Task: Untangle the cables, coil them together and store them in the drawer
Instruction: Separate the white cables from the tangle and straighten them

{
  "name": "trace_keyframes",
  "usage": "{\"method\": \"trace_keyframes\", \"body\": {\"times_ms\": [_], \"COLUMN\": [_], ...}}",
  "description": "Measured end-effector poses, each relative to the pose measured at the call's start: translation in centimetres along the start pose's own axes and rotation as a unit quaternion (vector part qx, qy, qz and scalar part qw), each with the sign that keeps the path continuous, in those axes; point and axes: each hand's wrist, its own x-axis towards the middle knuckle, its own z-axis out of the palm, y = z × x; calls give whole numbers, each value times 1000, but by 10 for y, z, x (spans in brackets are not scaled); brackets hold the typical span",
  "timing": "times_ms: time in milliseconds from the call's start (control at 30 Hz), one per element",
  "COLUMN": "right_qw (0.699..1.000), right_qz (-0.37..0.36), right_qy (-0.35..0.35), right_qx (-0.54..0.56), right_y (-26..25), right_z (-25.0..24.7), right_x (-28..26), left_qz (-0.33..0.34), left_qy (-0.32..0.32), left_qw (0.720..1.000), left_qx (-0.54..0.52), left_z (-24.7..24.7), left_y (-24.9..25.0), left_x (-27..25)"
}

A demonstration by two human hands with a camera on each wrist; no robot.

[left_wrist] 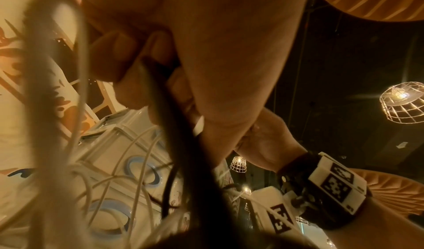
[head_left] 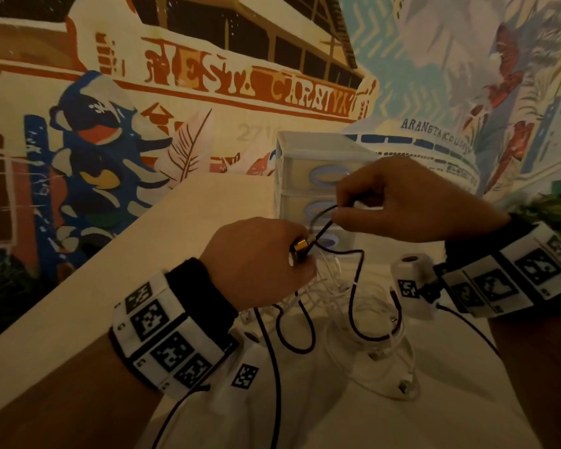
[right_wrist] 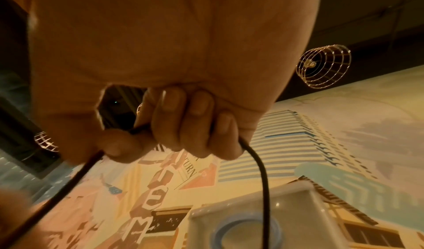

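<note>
While both hands hold the black cable up off the bench, these points bear on the untangling step:

Left hand: the left hand (head_left: 256, 260) is curled round a bundle of strands; the left wrist view shows its fingers (left_wrist: 110, 59) wrapped over the black cable (head_left: 357, 280) with white strands hanging below.

Right hand: the right hand (head_left: 399, 202) pinches the same black cable between thumb and forefinger, the remaining fingers (right_wrist: 181, 122) curled over it; a length drops from the little-finger side.

Where the cables lie: the black cable runs taut between the hands, then falls in loose loops onto the bench (head_left: 208, 202). The white cables (head_left: 331, 286) sit in a heap under and just beyond the left hand, interlaced with the black loops.

Drawer unit: the small drawer unit (head_left: 308, 163) stands behind the hands, its drawers closed.

Doing it well: likely best to keep one hand as anchor and feed the black cable through the other, lifting loops clear of the white heap instead of pulling hard, which could tighten a snag.

Materials and shapes: the black cable looks round, thin, matt and springy; the white ones thinner, glossier, kinked. A brass-coloured ring (head_left: 300, 246) shows on the left hand. The drawer unit appears to be translucent plastic with oval blue-rimmed pulls.
</note>
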Motion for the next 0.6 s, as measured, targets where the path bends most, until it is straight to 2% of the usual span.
{"method": "trace_keyframes", "body": {"times_ms": [100, 200, 300, 367, 467, 533, 600], "right_qw": [997, 992, 991, 990, 976, 968, 975], "right_qz": [22, 55, 81, 119, 190, 188, 149], "right_qy": [55, 101, 103, 60, -80, -145, -150], "right_qx": [-45, -43, -37, -44, -72, -81, -75], "right_y": [10, 26, 39, 46, 53, 50, 36], "right_z": [-16, -30, -34, -33, -29, -24, -18], "right_x": [-5, -9, -13, -14, -14, -13, -9], "left_qz": [-19, -29, -21, -12, 10, 20, 28], "left_qy": [-45, -34, -18, -12, -5, -12, -18], "left_qw": [999, 999, 1000, 1000, 1000, 999, 998], "left_qx": [13, 3, 3, 15, 28, 37, 48], "left_z": [1, -1, -1, 0, 1, 0, -1], "left_y": [-2, 1, 5, 5, 3, 3, 5], "left_x": [-1, 0, 0, -1, -1, -2, -2]}}
